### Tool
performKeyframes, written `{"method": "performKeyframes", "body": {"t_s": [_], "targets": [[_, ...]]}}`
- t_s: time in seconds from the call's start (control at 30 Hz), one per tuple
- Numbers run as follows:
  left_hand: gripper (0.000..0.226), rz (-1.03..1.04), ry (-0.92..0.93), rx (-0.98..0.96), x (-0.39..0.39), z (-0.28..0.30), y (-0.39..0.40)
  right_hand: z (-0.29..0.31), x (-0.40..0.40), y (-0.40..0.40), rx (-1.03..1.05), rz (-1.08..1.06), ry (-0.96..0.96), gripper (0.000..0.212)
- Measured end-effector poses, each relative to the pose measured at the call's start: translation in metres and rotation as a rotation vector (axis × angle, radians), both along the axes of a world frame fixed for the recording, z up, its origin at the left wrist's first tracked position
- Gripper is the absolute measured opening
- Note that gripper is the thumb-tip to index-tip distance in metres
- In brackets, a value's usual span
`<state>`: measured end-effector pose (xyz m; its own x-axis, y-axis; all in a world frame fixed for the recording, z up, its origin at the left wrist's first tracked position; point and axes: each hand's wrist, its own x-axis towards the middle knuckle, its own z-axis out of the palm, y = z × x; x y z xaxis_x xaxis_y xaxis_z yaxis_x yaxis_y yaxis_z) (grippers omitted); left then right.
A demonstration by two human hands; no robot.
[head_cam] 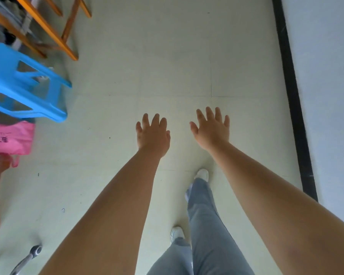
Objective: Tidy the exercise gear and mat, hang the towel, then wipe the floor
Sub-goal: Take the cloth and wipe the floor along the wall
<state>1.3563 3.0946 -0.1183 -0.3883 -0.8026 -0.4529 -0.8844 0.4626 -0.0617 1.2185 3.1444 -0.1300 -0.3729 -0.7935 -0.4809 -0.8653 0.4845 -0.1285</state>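
Hands [153, 133] [212, 129] spread, empty, above floor [167, 66]

Pale cream tiled floor [167, 56] with thin dark grout lines; bright blue plastic stool [26, 84] far left; pink plastic bag [10, 138] with dark print; black baseboard strip [294, 100] right; grey trousers [207, 225], white shoes [203, 173].

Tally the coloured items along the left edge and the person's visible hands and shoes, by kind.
Blue plastic stool: 1
Pink bag: 1
Orange wooden frame: 1
Hands: 2, left hand and right hand, both empty
White shoes: 2, and
Total: 7
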Motion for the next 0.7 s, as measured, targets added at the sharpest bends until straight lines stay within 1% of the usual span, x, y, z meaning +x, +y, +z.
{"method": "performKeyframes", "body": {"t_s": [0.17, 0.3, 0.47, 0.7], "targets": [[0.048, 0.038, 0.012, 0.01, -0.077, -0.009, -0.124, -0.014, -0.073, -0.126, 0.044, 0.016, -0.005, 0.056], [0.048, 0.036, 0.048, 0.038, -0.142, -0.002, -0.228, -0.007, -0.132, -0.231, 0.047, 0.005, -0.009, 0.056], [0.047, 0.038, 0.053, 0.038, -0.198, 0.001, -0.356, 0.0, -0.192, -0.361, 0.051, 0.031, 0.004, 0.056], [0.047, 0.015, 0.037, -0.045, -0.275, 0.016, -0.583, 0.017, -0.28, -0.587, -0.04, 0.005, 0.037, 0.056]]}}
